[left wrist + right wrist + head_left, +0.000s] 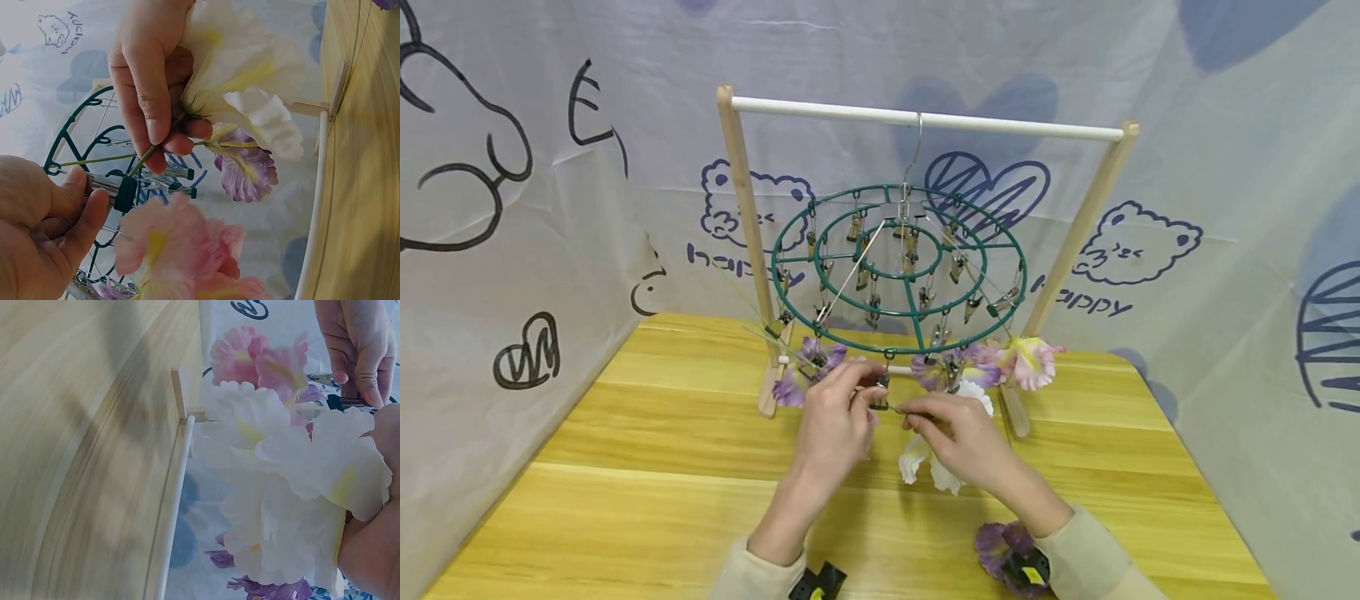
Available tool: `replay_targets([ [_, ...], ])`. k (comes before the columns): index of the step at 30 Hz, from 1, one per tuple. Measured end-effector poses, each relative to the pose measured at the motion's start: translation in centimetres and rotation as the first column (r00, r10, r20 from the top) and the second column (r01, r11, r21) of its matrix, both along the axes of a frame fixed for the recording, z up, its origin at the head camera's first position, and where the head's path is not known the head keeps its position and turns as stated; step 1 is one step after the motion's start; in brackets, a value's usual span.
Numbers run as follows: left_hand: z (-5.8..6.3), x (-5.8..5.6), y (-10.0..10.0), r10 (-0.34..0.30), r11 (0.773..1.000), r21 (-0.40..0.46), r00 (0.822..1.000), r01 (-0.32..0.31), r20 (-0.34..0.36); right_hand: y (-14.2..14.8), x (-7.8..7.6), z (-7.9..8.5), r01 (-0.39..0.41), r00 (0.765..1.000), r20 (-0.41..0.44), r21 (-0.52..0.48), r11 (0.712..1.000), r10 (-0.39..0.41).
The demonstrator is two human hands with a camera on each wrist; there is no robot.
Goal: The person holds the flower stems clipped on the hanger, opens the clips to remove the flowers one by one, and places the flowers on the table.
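Observation:
At the front of the green hanging ring rack (917, 314), my left hand (838, 417) pinches a metal clip (106, 182) with a dark green tip between thumb and fingers. My right hand (958, 433) pinches the thin green stem of a white artificial flower (250, 81) just below its bloom. In the left wrist view the stem reaches the clip's tip; whether the clip grips it I cannot tell. Large white petals cover part of my right hand in the right wrist view. A pink flower (175, 244) hangs close to my left hand.
Purple flowers (808, 371) and a pink-yellow flower (1033, 361) hang from the rack's clips. A wooden stand with a white bar (1000, 123) carries the rack. Another purple flower (996, 546) lies on the wooden table (662, 500) near my right sleeve. Printed cloth hangs behind.

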State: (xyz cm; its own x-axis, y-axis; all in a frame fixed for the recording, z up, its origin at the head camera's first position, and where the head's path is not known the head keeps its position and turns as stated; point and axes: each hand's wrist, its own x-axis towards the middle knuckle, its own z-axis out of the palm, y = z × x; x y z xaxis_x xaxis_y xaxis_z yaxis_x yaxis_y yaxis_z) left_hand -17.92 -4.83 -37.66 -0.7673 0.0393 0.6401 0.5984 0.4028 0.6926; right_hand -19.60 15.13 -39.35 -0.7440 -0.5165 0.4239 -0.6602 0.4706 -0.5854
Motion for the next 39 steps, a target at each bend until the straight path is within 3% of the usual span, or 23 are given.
replay_targets([
  [5,-0.14,0.01,-0.01,-0.021,0.999,0.025,1.000,0.020,0.016,0.01,0.07,0.02,-0.001,1.000,0.001,0.006,1.000,0.001],
  [9,-0.14,-0.01,-0.06,0.020,1.000,-0.016,1.000,-0.020,-0.016,0.01,0.10,0.02,0.001,1.000,0.001,0.013,1.000,-0.001],
  [15,-0.04,0.12,-0.12,0.034,0.999,-0.038,0.999,-0.035,-0.007,0.00,0.18,0.04,-0.002,1.000,-0.003,0.013,1.000,0.002],
  [39,-0.01,0.11,-0.13,0.027,1.000,0.003,1.000,-0.027,0.012,0.15,0.42,0.06,-0.034,0.999,-0.013,0.023,0.999,0.034],
])
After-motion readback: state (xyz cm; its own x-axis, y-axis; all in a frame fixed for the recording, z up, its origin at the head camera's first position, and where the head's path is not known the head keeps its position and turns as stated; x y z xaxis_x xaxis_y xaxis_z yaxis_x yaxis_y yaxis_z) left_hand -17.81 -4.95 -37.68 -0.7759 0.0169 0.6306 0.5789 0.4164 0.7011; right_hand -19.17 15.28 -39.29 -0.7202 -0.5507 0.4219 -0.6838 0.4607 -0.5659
